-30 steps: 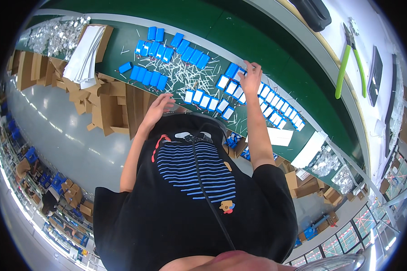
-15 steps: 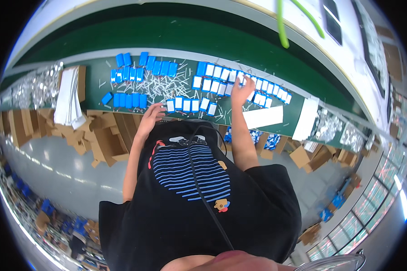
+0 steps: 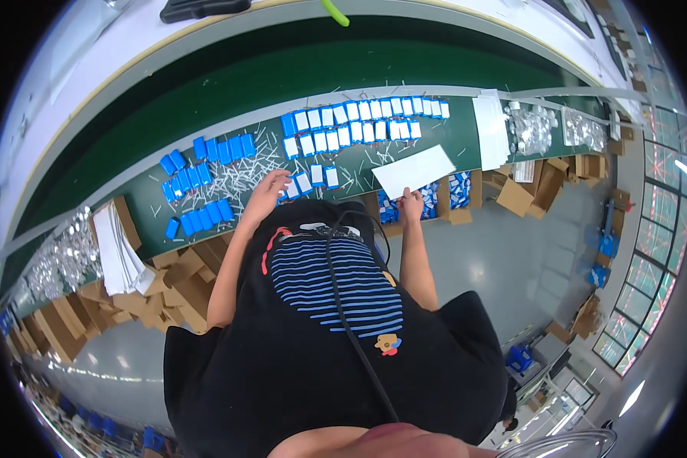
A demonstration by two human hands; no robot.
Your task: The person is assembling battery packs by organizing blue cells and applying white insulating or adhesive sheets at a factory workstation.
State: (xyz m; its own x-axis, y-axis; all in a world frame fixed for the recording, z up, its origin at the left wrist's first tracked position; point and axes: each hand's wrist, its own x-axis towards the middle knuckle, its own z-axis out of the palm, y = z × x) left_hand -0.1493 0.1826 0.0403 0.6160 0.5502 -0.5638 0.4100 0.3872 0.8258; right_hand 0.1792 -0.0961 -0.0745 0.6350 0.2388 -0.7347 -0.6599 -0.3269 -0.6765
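Observation:
My right hand [image 3: 411, 206] pinches the near edge of a white paper sheet [image 3: 424, 168], which lies tilted over the front of the green table. Beside the near row of white-faced blue battery packs [image 3: 331, 177] rests my left hand [image 3: 269, 194], its fingers loosely apart and nothing seen in it. Its fingertips are close to the leftmost of these packs; whether they touch cannot be made out. Two long rows of blue packs with white faces [image 3: 353, 111] stretch along the back of the table. Further left lie several plain blue packs [image 3: 223, 151] in short rows.
Thin white strips [image 3: 240, 174] litter the green table [image 3: 141, 200]. White sheets stand at the left [image 3: 118, 252] and right [image 3: 491, 130], near silvery packaging [image 3: 530, 128]. Below the table edge are cardboard boxes [image 3: 546, 187], some holding blue-and-white packs [image 3: 459, 191].
My right hand has left the back rows of packs and come down to the white sheet, which is now tilted. The view has turned; my left hand stays by the near packs.

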